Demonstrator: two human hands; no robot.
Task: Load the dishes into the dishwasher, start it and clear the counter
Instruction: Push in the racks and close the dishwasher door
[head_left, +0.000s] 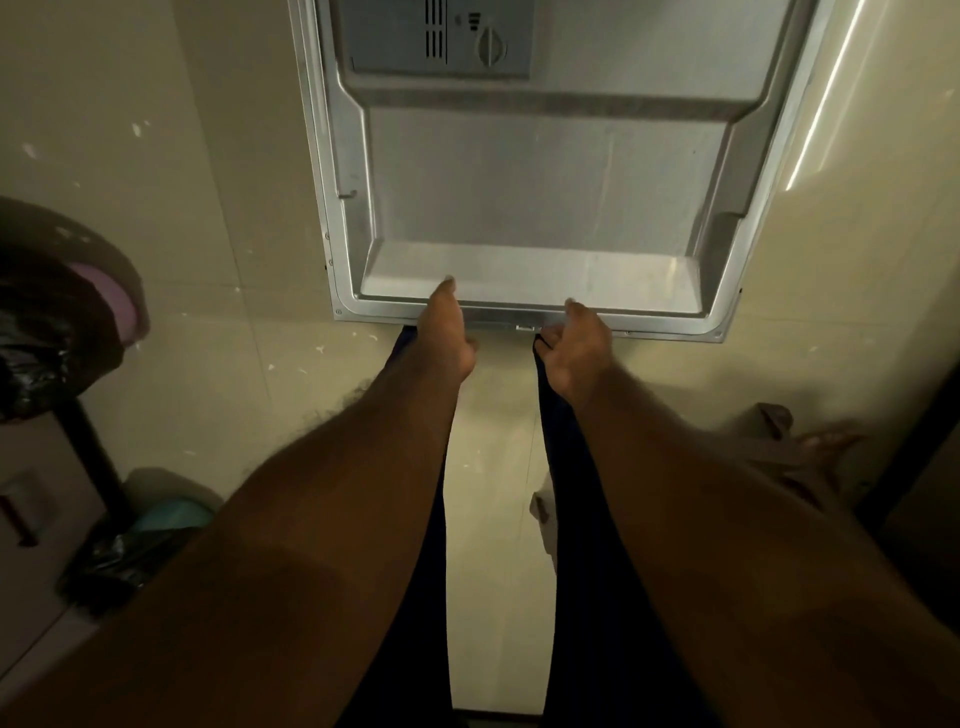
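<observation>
Dishwasher door (530, 197) is open and folded down flat, inner face up, filling the upper middle of the view. Grey liner, dull and lightly streaked, with a metal rim all round. Detergent dispenser (441, 36) sits at the far end of the door, a round cap (491, 47) on its right side.

Both hands are at the near edge of the door, close to its middle and a little apart.
- Left hand (447, 332): thumb lies over the rim onto the liner's sloped lip; the other fingers go beneath the edge and are mostly hidden. A narrow hold on the door's edge.
- Right hand (576, 348): thumb tip on the rim, fingers curled under the edge beside the latch. The same narrow hold on the door.

Bare forearms run back towards the camera; dark trouser legs (428, 519) show between and under them.

Surroundings: pale tiled floor (218, 218) with light flecks. Glossy cream cabinet front (862, 130) to the right of the door. At left, a bin with a black bag (41, 332), something purple (109, 296) at its rim. Lower left, a second black bag (119, 561) with a teal object (166, 514) above it, blurred. Far right, a blurred shape on the floor, possibly a foot; cannot tell.
</observation>
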